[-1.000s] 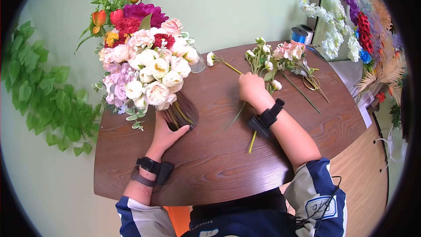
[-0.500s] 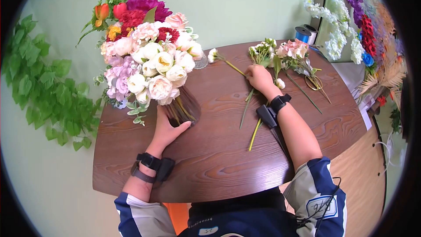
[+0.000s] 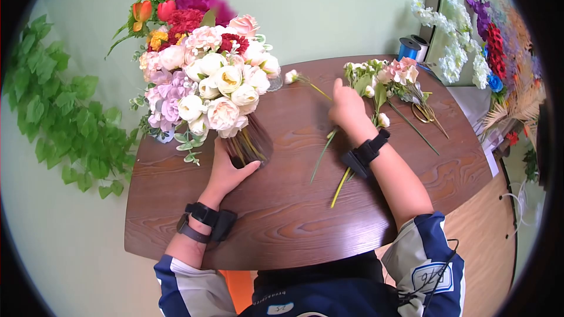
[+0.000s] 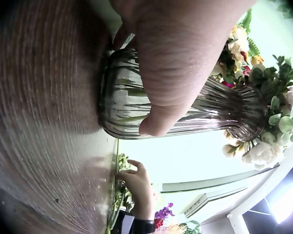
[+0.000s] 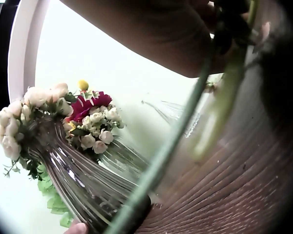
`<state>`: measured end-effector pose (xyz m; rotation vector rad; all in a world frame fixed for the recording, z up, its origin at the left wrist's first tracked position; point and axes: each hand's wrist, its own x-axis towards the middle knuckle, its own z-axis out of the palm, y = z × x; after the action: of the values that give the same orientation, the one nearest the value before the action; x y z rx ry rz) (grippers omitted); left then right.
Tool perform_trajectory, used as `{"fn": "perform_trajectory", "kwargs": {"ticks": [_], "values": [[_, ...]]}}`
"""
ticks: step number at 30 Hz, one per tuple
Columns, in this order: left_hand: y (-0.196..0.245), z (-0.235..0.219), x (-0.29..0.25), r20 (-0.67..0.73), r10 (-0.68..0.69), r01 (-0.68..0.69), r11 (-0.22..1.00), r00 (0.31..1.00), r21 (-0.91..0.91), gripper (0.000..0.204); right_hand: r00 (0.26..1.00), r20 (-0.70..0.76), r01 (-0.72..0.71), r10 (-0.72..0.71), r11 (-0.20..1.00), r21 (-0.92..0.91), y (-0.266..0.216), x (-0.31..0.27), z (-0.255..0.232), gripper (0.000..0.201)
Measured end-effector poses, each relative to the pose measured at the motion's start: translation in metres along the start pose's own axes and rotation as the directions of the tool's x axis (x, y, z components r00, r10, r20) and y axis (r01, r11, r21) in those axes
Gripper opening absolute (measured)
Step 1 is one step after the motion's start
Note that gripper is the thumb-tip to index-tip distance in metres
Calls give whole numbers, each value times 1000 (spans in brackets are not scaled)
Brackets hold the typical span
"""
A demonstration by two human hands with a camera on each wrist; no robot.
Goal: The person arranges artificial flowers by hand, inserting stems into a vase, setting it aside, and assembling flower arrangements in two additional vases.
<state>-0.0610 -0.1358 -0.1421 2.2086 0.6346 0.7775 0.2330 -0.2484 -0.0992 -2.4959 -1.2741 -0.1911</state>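
In the head view the left hand grips the lower part of a ribbed glass vase, its thumb across the near side. White, pink and lilac flowers fill the vase. Right of it, the right hand is over the table among loose stems, pinching a green stem; its fingertips are partly hidden. In the right wrist view green stems run down from the hand. A yellow-green stem end shows below the wrist camera.
White and pink loose flowers lie on the table beyond the right hand. A small white flower lies between bouquet and hand. Blue ribbon spool stands at the back; more flowers are at right, leaves at left.
The right hand has lifted slightly and turned, and the green stem below it has swung left. White flowers near it have shifted. The left hand keeps its grip on the vase.
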Motion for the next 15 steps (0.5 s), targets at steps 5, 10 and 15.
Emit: {"fn": "perform_trajectory", "kwargs": {"ticks": [5,10,15], "values": [[-3,4,-1,-87,51,-50,999,995,8,91,959,-283,76,-29,985,156,13,6,-31,28],[1,5,1,-87,56,-58,998,995,-17,90,852,-519,195,-65,961,198,30,5,-70,28],[-6,5,1,-71,50,-51,998,996,-23,92,896,-443,192,-34,929,317,32,0,-91,24]]}}
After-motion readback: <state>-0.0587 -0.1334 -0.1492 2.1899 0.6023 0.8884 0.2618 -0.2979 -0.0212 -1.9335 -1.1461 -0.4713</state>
